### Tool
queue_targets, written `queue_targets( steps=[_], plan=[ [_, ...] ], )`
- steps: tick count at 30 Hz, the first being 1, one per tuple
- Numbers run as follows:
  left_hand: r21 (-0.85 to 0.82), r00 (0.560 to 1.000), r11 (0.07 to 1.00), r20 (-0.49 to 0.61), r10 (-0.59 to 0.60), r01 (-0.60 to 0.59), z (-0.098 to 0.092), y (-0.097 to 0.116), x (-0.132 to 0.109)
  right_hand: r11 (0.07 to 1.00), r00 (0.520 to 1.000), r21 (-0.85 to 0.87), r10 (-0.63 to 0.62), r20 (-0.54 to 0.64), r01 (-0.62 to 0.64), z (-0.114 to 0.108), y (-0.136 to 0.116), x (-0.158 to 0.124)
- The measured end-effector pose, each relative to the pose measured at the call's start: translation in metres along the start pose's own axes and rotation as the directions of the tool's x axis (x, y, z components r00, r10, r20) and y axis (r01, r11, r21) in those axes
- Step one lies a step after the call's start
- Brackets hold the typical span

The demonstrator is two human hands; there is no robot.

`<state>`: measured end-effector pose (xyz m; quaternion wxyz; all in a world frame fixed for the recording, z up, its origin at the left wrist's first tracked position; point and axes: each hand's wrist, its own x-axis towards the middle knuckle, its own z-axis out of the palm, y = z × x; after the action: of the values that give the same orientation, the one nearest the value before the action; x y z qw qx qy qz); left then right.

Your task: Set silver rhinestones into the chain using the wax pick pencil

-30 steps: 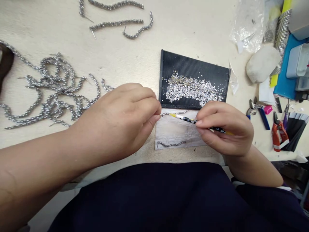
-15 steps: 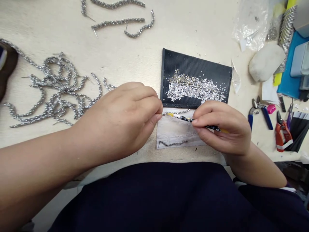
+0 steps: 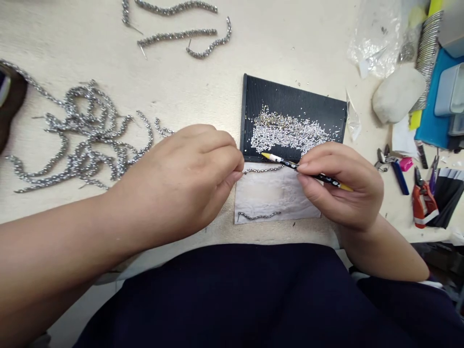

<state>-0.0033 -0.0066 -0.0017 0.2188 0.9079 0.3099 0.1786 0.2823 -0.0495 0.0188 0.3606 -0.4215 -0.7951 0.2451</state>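
My left hand (image 3: 203, 179) is closed in a pinch on the left end of a thin silver chain (image 3: 263, 170), which stretches right over a white cloth (image 3: 268, 191). In my right hand (image 3: 340, 188) is a slim stick like a wax-tipped picker pencil (image 3: 284, 160), black-patterned with a yellow tip, held between thumb and fingers. Its tip hovers at the lower edge of a black ribbed tray (image 3: 290, 92). Small shiny rhinestones (image 3: 286, 133) lie scattered across that tray. Another short chain (image 3: 259, 216) rests along the cloth's lower edge.
A heap of silver chains (image 3: 90, 130) lies on the left, with several chain pieces (image 3: 177, 35) at the back. To the right are orange-handled cutters (image 3: 424, 203), blue-handled pliers (image 3: 398, 174), a round white lump (image 3: 398, 94) and a clear plastic bag (image 3: 379, 36).
My right hand has moved slightly right, and the stick's tip has lifted away from the chain by my left fingers, up to the tray's edge. My left hand stays put.
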Motion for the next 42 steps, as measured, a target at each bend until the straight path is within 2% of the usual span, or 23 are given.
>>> queue_targets(
  steps=[7,11,15,21,26,31,36,42],
  plan=[
    [-0.015,1.0,1.0,0.015,-0.026,0.026,-0.004,0.0007,0.0013,1.0,1.0,0.012,0.01,-0.006,-0.01,0.003,0.0005,0.0006],
    [0.011,1.0,1.0,-0.001,0.016,-0.016,-0.0038,0.0011,0.0015,1.0,1.0,0.019,0.013,0.007,-0.013,0.0013,-0.0002,0.0012],
    [0.008,0.999,0.999,-0.005,0.042,-0.042,-0.0039,0.0,0.001,0.996,0.998,0.089,-0.004,0.063,-0.001,-0.0024,-0.0019,0.0012],
    [-0.013,1.0,1.0,0.009,0.009,-0.009,-0.0041,0.0002,0.0015,0.993,0.991,0.121,-0.022,0.132,0.006,-0.0028,-0.0036,0.0011],
    [-0.007,1.0,1.0,0.019,0.002,-0.001,-0.0028,0.0004,0.0003,0.993,0.992,0.116,0.007,0.129,-0.022,-0.0006,-0.005,0.0012],
    [-0.029,0.999,0.999,0.03,-0.045,0.045,-0.0053,-0.0012,-0.0022,0.992,0.991,0.124,-0.022,0.134,0.005,0.001,-0.0043,0.0019],
    [0.003,1.0,1.0,0.013,0.007,-0.007,-0.0046,-0.0003,-0.0004,0.993,0.992,0.118,-0.006,0.127,-0.009,0.0021,-0.005,0.0016],
    [0.017,1.0,1.0,0.019,-0.007,0.007,-0.0032,0.0012,-0.0005,0.993,0.993,0.119,0.002,0.114,-0.015,0.0024,-0.005,0.0002]
  ],
)
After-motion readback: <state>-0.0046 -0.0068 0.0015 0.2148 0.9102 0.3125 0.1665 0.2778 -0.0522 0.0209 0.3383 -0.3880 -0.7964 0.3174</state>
